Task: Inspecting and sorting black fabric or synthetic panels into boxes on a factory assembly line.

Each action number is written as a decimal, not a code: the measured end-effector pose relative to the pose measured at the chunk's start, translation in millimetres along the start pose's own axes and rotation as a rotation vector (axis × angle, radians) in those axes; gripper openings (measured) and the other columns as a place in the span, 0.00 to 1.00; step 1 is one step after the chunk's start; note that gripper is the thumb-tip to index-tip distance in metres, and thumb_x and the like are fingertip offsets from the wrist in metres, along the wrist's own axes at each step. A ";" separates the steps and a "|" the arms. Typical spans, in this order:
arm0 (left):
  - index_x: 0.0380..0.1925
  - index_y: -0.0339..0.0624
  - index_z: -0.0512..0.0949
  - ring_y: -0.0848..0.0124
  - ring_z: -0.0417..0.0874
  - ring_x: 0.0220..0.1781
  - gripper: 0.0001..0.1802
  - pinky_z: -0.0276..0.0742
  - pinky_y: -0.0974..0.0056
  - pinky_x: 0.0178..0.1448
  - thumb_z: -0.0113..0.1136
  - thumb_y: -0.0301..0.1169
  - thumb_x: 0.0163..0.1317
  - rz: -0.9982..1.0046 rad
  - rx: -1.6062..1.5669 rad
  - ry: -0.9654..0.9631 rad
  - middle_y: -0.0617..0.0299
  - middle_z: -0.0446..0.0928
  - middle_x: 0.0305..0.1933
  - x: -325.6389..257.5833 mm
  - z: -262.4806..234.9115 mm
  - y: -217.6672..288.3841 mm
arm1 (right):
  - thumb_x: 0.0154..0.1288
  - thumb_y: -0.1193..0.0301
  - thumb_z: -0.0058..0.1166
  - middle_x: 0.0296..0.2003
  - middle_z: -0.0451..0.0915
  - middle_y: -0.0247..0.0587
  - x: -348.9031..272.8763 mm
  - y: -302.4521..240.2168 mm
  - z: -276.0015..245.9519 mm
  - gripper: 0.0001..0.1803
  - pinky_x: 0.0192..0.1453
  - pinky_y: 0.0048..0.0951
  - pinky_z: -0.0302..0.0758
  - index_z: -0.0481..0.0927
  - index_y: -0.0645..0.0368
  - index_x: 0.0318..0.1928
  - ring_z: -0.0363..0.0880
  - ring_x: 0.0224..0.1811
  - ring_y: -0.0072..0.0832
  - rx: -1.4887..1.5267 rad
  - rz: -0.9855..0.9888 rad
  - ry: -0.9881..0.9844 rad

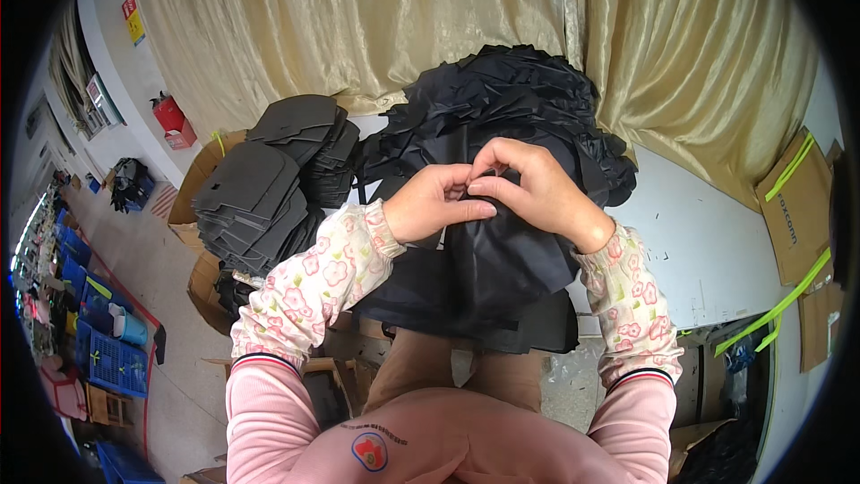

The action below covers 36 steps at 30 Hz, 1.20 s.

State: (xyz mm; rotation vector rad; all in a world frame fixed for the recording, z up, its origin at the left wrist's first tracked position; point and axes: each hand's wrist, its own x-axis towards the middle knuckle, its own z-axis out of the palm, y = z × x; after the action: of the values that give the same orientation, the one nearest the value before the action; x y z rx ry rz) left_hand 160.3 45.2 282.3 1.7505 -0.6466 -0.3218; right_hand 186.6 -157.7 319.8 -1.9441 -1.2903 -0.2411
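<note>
Both hands meet over the table's near part, at the upper edge of a black fabric piece (pixel 511 255) that hangs down toward my lap. My left hand (pixel 434 204) pinches the cloth edge between thumb and fingers. Beside it, my right hand (pixel 530 193) is closed on the same edge, its thumb and index finger close to the left fingertips. What lies right between the fingertips is too small to make out. Behind the hands rises a big heap of black fabric pieces (pixel 502 94). Dark flat panels (pixel 551 323) stick out below the held cloth.
Stacks of dark grey foam-like panels (pixel 246 197) stand left of the heap. A white tabletop (pixel 685 260) extends to the right, near a cardboard box (pixel 793 211) with yellow-green straps. Beige curtains (pixel 358 18) hang behind. Blue crates (pixel 112 358) stand on the floor far left.
</note>
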 end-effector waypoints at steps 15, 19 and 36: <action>0.30 0.39 0.71 0.77 0.80 0.42 0.14 0.75 0.72 0.49 0.64 0.13 0.49 0.000 -0.445 -0.132 0.62 0.79 0.41 -28.9 -21.2 -1.9 | 0.56 0.73 0.64 0.40 0.77 0.28 -16.6 15.4 -4.0 0.16 0.47 0.22 0.70 0.79 0.59 0.46 0.72 0.41 0.17 0.415 0.231 -0.451; 0.35 0.37 0.74 0.78 0.78 0.45 0.14 0.73 0.72 0.51 0.62 0.12 0.50 0.019 -0.446 -0.221 0.67 0.77 0.40 -29.6 -25.4 -4.4 | 0.58 0.72 0.62 0.33 0.76 0.25 -14.5 17.6 10.6 0.09 0.47 0.21 0.70 0.78 0.60 0.37 0.71 0.40 0.13 0.556 0.105 -0.465; 0.53 0.29 0.73 0.77 0.77 0.49 0.26 0.73 0.69 0.57 0.68 0.21 0.54 -0.420 -0.099 -0.521 0.61 0.79 0.50 -81.9 -82.3 -64.3 | 0.61 0.77 0.54 0.29 0.79 0.46 -64.4 21.0 -41.8 0.07 0.39 0.32 0.74 0.78 0.65 0.40 0.78 0.31 0.38 -0.108 0.240 -0.275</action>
State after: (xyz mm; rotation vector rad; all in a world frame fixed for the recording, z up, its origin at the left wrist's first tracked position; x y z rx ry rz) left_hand 154.2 168.9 234.4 1.7050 -0.6065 -1.1074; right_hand 184.7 -235.6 303.3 -2.2625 -1.2182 0.0811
